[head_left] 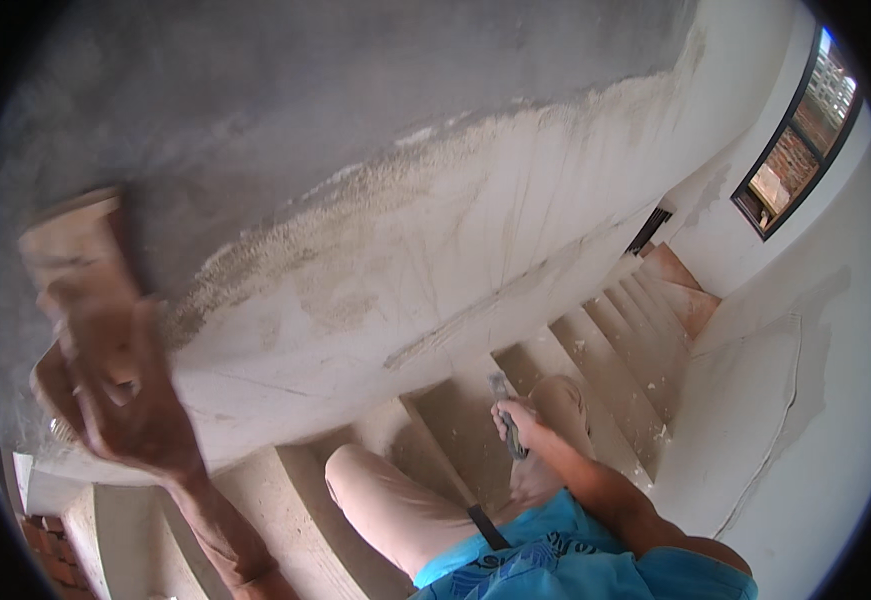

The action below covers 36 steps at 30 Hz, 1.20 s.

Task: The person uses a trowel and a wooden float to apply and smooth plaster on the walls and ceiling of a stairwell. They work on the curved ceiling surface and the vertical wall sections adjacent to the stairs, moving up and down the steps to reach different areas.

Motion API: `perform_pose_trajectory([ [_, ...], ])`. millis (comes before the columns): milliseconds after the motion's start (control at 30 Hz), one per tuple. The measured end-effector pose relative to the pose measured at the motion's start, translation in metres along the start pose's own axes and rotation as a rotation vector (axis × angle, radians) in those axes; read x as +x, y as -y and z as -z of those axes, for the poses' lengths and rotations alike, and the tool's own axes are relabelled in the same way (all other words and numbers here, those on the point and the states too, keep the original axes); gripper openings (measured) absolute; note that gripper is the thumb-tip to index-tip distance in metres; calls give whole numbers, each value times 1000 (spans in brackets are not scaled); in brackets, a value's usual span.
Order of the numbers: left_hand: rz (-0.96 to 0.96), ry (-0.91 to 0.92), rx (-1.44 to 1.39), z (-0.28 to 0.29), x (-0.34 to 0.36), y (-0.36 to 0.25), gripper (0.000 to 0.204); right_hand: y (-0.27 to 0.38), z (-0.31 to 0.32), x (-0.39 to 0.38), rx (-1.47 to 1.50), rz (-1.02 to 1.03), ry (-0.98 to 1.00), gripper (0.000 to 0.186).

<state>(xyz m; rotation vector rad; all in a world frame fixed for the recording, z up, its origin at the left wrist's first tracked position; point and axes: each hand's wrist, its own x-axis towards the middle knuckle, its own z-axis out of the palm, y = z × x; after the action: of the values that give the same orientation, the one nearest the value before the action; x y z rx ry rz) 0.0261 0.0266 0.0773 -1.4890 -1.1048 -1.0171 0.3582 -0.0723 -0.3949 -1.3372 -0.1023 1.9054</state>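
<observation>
My left hand (140, 405), blurred by motion, is raised at the left with its fingers closed round a flat tan block (70, 235). That block looks like a wooden plastering float, and its broad end lies at the dark grey plaster (285, 90) of the wall; whether it touches cannot be told. Close to my right knee, my right hand (520, 418) is wrapped round a short hand tool (514, 443) with a dark grey-green handle. A greyish, narrow head sticks up above the fist; its exact kind is unclear.
Bare concrete stairs (610, 360) run beneath me along the wall, with pale crumbs on some treads. A rough ridge (355, 180) borders the grey plaster above the whitish lower wall (435, 230). At the upper right is a dark-framed window (805, 135). Red bricks (55, 555) show at the lower left.
</observation>
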Motion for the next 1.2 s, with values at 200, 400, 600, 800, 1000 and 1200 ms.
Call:
perform_pose_trajectory([
  [200, 394, -179, 147, 5, -59, 18, 53, -5, -21, 4, -92, 15, 73, 19],
  [400, 583, -148, 85, -23, -129, -30, 65, 4, -26, -6, -85, -7, 20, 18],
  [600, 648, -57, -47, -25, -151, -75, 68, 5, -28, -10, -74, 28, 15, 19],
  [800, 572, -30, -148, -20, -153, -62, 68, 4, -23, -14, -110, 68, 19, 19],
  [1000, 550, -16, -121, -31, -159, -82, 70, 5, -21, -18, -96, 15, 2, 17],
  [1200, 335, 85, -194, -48, -178, -127, 68, 7, -23, -21, -122, 18, -2, 17],
])
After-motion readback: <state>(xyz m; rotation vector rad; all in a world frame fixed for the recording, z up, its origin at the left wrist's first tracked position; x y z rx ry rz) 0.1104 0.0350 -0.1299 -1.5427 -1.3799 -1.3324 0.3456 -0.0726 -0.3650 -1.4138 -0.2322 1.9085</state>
